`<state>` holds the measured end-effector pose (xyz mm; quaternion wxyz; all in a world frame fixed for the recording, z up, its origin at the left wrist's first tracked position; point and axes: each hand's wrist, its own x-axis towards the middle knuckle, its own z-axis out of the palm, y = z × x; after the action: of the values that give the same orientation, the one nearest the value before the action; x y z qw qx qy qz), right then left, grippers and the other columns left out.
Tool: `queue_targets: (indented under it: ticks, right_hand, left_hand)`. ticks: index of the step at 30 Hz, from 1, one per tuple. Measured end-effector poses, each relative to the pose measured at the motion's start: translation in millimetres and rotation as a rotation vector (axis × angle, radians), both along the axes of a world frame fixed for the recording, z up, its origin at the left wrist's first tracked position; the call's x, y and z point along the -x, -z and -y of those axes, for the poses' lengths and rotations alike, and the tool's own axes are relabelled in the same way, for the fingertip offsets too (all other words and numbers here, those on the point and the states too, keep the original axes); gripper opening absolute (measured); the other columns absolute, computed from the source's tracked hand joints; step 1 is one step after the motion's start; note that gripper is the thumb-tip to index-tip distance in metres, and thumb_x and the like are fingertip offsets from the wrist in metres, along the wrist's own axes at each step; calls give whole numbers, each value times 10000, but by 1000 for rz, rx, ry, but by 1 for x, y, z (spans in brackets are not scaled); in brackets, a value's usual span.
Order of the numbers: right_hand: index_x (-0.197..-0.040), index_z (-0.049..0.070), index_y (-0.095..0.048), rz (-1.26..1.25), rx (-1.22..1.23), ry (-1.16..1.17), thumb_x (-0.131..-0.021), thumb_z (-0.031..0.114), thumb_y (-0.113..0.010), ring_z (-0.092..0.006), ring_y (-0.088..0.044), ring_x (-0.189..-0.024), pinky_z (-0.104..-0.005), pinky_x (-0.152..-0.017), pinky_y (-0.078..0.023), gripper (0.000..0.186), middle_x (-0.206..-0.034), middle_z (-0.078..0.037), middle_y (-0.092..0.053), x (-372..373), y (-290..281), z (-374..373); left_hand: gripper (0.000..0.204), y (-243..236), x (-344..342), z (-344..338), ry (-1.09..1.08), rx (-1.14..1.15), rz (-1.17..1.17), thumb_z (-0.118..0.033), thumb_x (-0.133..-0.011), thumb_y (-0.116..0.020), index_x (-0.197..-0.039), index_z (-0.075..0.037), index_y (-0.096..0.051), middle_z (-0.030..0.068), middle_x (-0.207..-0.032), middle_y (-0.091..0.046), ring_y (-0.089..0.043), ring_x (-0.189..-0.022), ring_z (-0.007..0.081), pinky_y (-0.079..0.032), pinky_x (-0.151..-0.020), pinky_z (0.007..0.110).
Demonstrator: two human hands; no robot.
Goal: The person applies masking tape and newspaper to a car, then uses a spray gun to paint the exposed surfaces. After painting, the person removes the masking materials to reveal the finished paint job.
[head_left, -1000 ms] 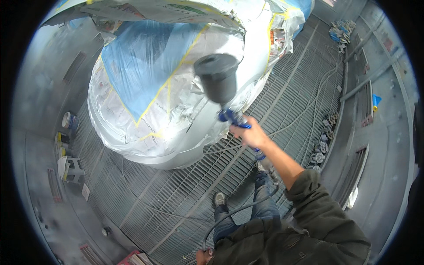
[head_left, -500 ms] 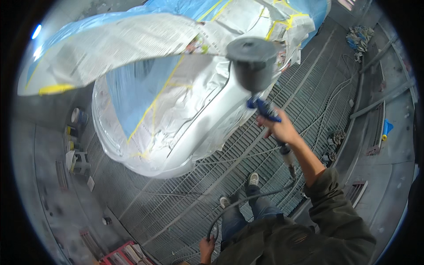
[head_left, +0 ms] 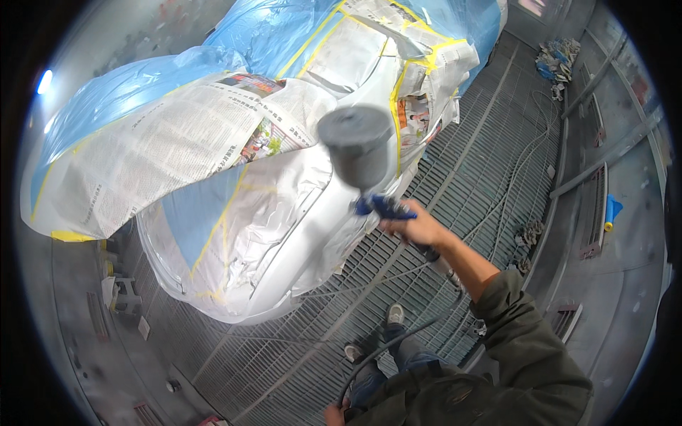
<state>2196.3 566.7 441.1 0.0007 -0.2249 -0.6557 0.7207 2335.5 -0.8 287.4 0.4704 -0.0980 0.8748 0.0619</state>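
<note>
My right hand (head_left: 419,226) is wrapped round the grip of a blue spray gun (head_left: 389,207). A round grey paint cup (head_left: 357,145), slightly blurred, stands on top of the gun. Behind it is the car's bare white panel (head_left: 280,255); how far the gun is from it I cannot tell. Newspaper (head_left: 167,149), blue plastic film (head_left: 256,32) and yellow tape mask the car around this panel. A dark air hose (head_left: 408,332) curves from below my right hand down past my legs. At the lower edge, my left hand (head_left: 334,414) is closed on this hose, partly cut off.
Slatted metal grating (head_left: 469,192) makes up the floor, with loose hoses (head_left: 522,163) trailing over it at the right. Crumpled masking waste (head_left: 558,60) lies along the right wall. A small white stool (head_left: 122,295) stands at the left, near the car's masked end.
My right hand and the spray gun have shifted left and lower in the picture. The view has shifted too, so more of the car's far part shows. My left hand has sunk toward the lower edge.
</note>
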Motion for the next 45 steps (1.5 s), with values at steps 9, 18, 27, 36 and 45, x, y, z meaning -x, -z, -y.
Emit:
queue_targets:
  ticks: [9,18,27,36,45]
  right_hand:
    - [-965,14,-642,-138,-331,498,-895,177,-693,-128,-607,-723,-283,-484,-518,185,-812,-61,-644,18,-49,-83]
    - [-1167,1,-592,-132,34,193,-917,130,-638,-188,-668,-865,-330,-534,-530,285,-1011,-107,-680,56,-103,-94]
    - [-1110,-46,-607,-3,157,136,-931,127,-605,-188,-683,-833,-279,-557,-570,249,-1013,-124,-682,105,-102,-129]
    - [-940,-19,-622,-105,-316,546,-797,134,-713,-178,-628,-652,-310,-480,-508,228,-804,-104,-654,116,-102,-151]
    - [-1275,4,-586,-48,-668,570,-830,110,-640,-158,-571,-533,-333,-467,-457,461,-689,-72,-595,44,-82,-89]
  left_hand:
    - [443,8,-11,-14,-153,-199,-99,-367,-940,-657,-856,62,-730,177,-696,-680,-651,-635,296,-490,-636,446]
    - [427,-51,15,-70,-299,-75,4,-352,-960,-637,-828,42,-731,128,-610,-604,-562,-550,232,-438,-594,444]
    - [424,-25,-2,-59,-297,-186,-68,-352,-969,-626,-824,34,-726,126,-632,-610,-581,-594,239,-452,-639,441]
    - [469,-19,13,-77,-176,-215,-79,-421,-942,-626,-792,16,-706,127,-646,-648,-642,-613,265,-476,-627,428]
    - [514,-10,-2,-55,-213,-366,-126,-483,-935,-607,-778,-2,-698,163,-607,-617,-654,-623,322,-466,-608,447]
